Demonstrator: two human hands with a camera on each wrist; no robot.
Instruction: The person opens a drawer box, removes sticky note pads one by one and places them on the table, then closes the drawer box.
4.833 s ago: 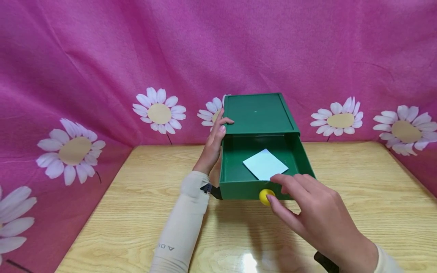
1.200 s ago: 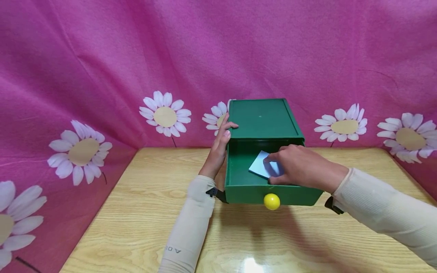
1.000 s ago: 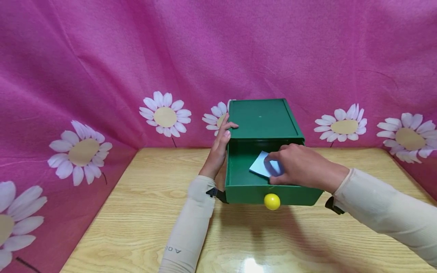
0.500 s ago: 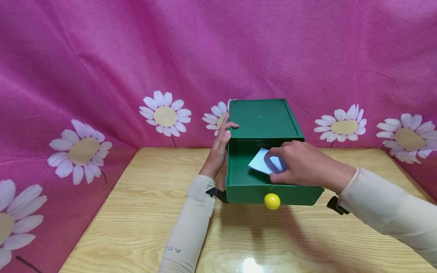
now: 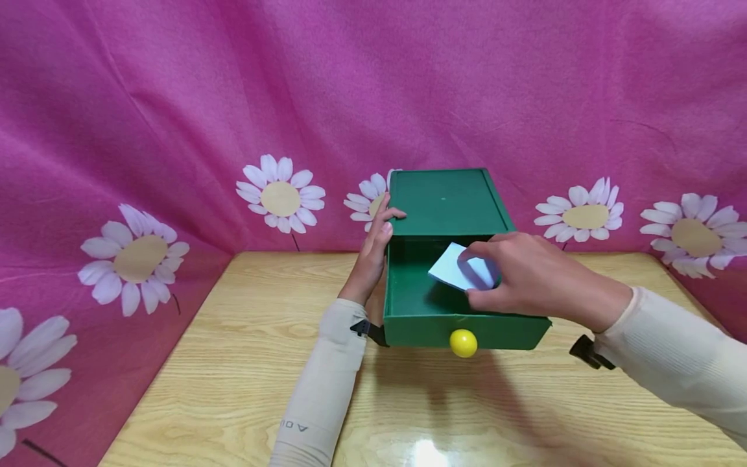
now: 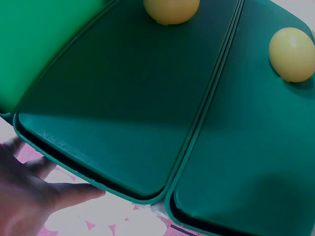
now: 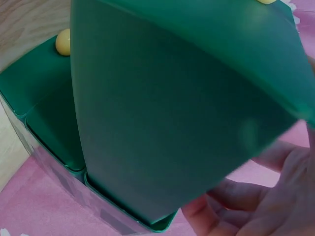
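Note:
In the head view, a green drawer cabinet (image 5: 446,201) stands with its top drawer (image 5: 408,331) pulled out; a round yellow knob (image 5: 463,343) is on the drawer's front. My right hand (image 5: 533,279) reaches into the drawer and pinches a pale blue-white square of paper (image 5: 452,267) by its right part. The paper is tilted above the drawer floor, with a shadow beneath it. My left hand (image 5: 367,263) lies along the cabinet's left side, its fingertips at the top edge. In the right wrist view, the drawer wall (image 7: 172,113) hides the paper.
Lower green drawer fronts (image 6: 251,147) with yellow knobs (image 6: 293,55) show in the left wrist view. The cabinet stands on a wood-grain table (image 5: 251,324). Behind hangs a pink cloth (image 5: 327,84) printed with white daisies (image 5: 280,198).
My right hand has gone from the yellow knob into the drawer and pinched the paper. Over the last second, the paper has risen and shifted slightly right. My left hand has stayed in place.

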